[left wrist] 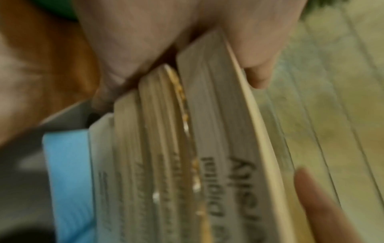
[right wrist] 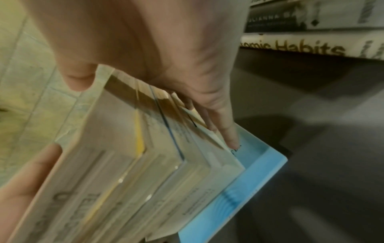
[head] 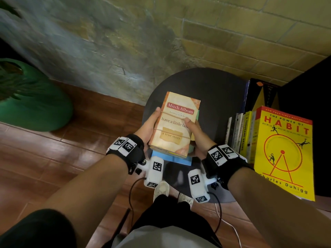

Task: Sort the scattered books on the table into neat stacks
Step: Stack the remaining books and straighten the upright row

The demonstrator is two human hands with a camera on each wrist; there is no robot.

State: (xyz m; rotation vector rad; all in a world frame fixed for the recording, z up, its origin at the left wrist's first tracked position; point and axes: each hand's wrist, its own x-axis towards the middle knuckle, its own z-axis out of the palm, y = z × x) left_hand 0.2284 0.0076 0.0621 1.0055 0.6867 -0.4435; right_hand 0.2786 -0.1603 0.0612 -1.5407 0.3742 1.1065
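A stack of several paperbacks stands on the round dark table, topped by a tan Mitch Albom book and resting on a light blue book. My left hand grips the stack's left side, thumb on the top cover. My right hand grips its right side, thumb over the title. In the left wrist view the page edges of the stack fill the frame with the blue book at the bottom. The right wrist view shows my fingers reaching down to the blue book.
A taller stack topped by the yellow "Power of Habit" book stands at the right, its spines facing my right hand; "Atomic Habits" is among them. A green pot sits on the wooden floor at left. The brick wall is behind.
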